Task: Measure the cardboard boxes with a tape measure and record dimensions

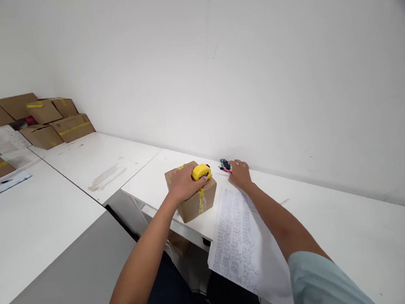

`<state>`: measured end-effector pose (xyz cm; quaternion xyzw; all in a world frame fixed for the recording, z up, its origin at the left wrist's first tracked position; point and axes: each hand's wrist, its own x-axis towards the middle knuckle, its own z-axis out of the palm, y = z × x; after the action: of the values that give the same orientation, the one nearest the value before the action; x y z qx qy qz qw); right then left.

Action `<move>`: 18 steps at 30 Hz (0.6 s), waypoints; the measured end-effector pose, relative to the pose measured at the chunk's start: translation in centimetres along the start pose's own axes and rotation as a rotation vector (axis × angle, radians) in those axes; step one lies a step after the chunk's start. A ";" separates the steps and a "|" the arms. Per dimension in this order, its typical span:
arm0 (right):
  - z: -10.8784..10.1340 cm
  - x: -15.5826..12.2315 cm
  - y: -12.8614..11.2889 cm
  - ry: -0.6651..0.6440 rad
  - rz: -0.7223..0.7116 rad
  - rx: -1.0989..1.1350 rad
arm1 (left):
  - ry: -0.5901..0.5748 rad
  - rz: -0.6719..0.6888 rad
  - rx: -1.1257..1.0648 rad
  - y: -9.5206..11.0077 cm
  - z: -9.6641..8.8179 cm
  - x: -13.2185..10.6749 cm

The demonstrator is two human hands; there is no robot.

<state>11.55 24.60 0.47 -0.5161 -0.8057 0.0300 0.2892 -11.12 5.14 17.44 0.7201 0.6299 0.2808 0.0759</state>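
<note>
My left hand (184,184) is closed round a yellow tape measure (201,172), held at the top of a small cardboard box (193,208). Yellow tape runs down the box's near side. Close to the wall, my right hand (240,173) has its fingers curled, and a red pen (227,170) pokes out from its left side. A dark, patterned small object (225,163) touches or lies just beside those fingers; its kind I cannot make out. Below the right hand, a long sheet of paper covered in handwriting (236,234) hangs over the table's front edge.
Several cardboard boxes (73,128) are stacked at the far left against the wall. Papers (5,139) and a clipboard-like board (5,186) lie nearer on the left tables. A gap separates the white table (148,175) from the left one. The wall (252,72) rises directly behind.
</note>
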 end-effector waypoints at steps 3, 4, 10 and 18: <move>-0.4 0.1 0.1 0.019 -0.008 -0.016 | -0.008 0.012 -0.035 0.1 0.0 0.3; -0.7 0.0 0.1 0.037 -0.009 -0.016 | -0.010 0.012 -0.042 0.2 0.0 0.4; -4.0 -5.1 -0.9 0.271 -0.038 0.030 | -0.019 0.008 -0.048 0.1 0.0 1.3; -5.6 -16.5 -0.9 0.517 0.081 0.208 | -0.045 0.049 -0.091 -0.6 0.9 4.2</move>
<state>18.57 8.79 -1.73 -0.5058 -0.6764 -0.0084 0.5353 -10.96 9.49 17.77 0.7374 0.5966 0.2948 0.1159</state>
